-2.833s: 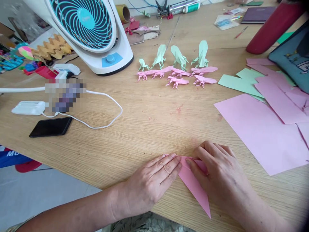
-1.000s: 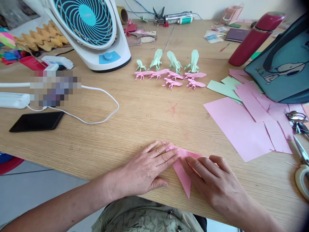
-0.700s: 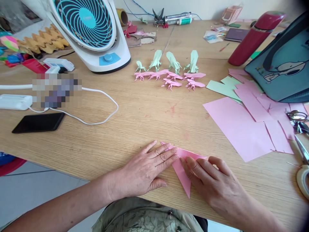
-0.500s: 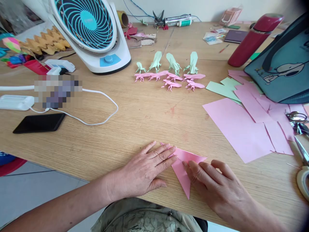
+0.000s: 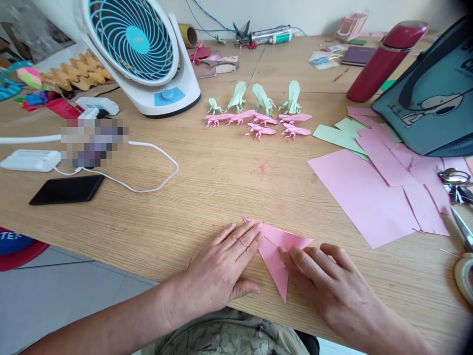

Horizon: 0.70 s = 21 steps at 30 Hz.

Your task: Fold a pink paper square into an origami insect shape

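A folded piece of pink origami paper (image 5: 274, 256) lies on the table near its front edge, with pointed corners to the upper left, the right and the bottom. My left hand (image 5: 231, 261) rests flat, fingers stretched out and side by side, their tips over the paper's upper left part. Curled fingers and thumb of my right hand (image 5: 327, 281) press together on the paper's right side. Whether a layer is pinched between them is hard to see. Farther back stand several green origami insects (image 5: 264, 98), with several pink origami insects (image 5: 260, 129) in front.
Pink sheets (image 5: 362, 197) and green strips (image 5: 340, 138) lie to the right, with scissors (image 5: 461, 227) and a tape roll (image 5: 464, 278) beyond. A red flask (image 5: 384, 64) and a blue bag (image 5: 424, 98) stand behind. Leftward are a fan (image 5: 136, 44), cables and a black phone (image 5: 67, 190).
My left hand has slid slightly left and down on the pink paper, its fingers drawn closer together. The right hand stays almost in place. The camera view has shifted a little.
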Available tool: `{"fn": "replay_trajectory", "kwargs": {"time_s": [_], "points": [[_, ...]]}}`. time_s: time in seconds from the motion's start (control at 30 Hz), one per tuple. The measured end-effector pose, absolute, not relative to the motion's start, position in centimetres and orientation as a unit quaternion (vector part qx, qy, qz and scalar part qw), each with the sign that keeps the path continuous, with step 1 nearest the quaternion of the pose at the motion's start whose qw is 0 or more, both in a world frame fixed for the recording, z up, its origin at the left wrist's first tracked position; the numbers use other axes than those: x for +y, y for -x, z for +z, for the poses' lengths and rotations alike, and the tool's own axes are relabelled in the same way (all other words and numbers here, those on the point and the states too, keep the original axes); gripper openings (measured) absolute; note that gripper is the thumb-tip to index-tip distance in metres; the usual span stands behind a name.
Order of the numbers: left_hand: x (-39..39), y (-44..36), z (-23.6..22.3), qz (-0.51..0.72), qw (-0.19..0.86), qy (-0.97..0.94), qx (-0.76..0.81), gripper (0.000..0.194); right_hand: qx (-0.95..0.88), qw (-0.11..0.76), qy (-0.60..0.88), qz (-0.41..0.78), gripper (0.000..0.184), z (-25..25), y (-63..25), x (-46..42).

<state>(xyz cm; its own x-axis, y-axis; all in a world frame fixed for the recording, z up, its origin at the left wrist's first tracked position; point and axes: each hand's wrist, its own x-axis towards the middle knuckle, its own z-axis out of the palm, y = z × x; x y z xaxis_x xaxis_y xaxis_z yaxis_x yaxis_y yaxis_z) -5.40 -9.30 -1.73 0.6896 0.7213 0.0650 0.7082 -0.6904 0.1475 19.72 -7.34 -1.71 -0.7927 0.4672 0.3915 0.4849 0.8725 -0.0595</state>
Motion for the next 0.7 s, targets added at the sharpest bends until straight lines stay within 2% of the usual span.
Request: {"fn": "replay_trajectory", "kwargs": {"time_s": [0.1,0.2,0.37,0.43,0.57,0.7], "points": [[-8.8,5.3,-1.3,0.080,0.057,-0.916,0.390,0.064,-0.948,0.202,0.246,-0.020,0.037,-1.7,-19.8,-7.3],[-7.2,5.3,-0.7,0.126,0.064,-0.900,0.413,0.032,-0.949,0.198,0.244,-0.010,0.037,-1.7,-19.8,-7.2],[-3.2,5.6,0.1,0.171,0.180,-0.828,0.503,0.008,-0.950,0.189,0.248,0.001,0.035,-1.9,-20.1,-7.3],[-2.3,5.1,0.2,0.156,0.189,-0.832,0.497,0.016,-0.950,0.189,0.249,-0.002,0.034,-1.9,-20.2,-7.3],[-2.0,3.3,-0.4,0.119,0.190,-0.870,0.440,0.071,-0.951,0.186,0.248,-0.001,0.033,-1.9,-20.2,-7.4],[-1.8,2.8,-1.0,0.076,0.217,-0.856,0.463,0.086,-0.949,0.192,0.249,0.005,0.034,-1.8,-20.1,-7.3]]}}
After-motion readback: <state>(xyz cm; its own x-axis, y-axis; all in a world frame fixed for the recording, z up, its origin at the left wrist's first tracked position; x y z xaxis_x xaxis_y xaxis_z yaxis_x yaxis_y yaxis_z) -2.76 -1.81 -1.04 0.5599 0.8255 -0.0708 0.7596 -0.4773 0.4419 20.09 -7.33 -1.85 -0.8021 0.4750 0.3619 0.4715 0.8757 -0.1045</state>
